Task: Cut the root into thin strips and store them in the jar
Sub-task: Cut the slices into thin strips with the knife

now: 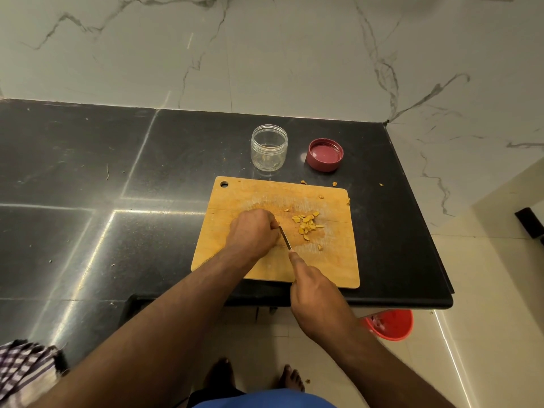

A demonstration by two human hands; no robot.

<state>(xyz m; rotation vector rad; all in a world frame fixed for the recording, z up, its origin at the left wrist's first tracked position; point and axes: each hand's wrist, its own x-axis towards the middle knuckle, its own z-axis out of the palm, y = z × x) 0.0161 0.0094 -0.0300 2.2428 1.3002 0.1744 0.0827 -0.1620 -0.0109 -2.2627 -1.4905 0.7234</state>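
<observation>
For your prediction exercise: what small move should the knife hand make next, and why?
Probably press the knife down for another slice: the right hand holds it beside the left hand, whose curled fingers seem to cover the root, hidden here. The jar looks nearly empty.

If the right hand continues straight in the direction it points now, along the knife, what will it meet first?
Most likely the left hand. The right hand points up and slightly left along the knife, whose blade runs to the left hand's fingers on the cutting board. The cut pieces lie to the right of that line.
</observation>
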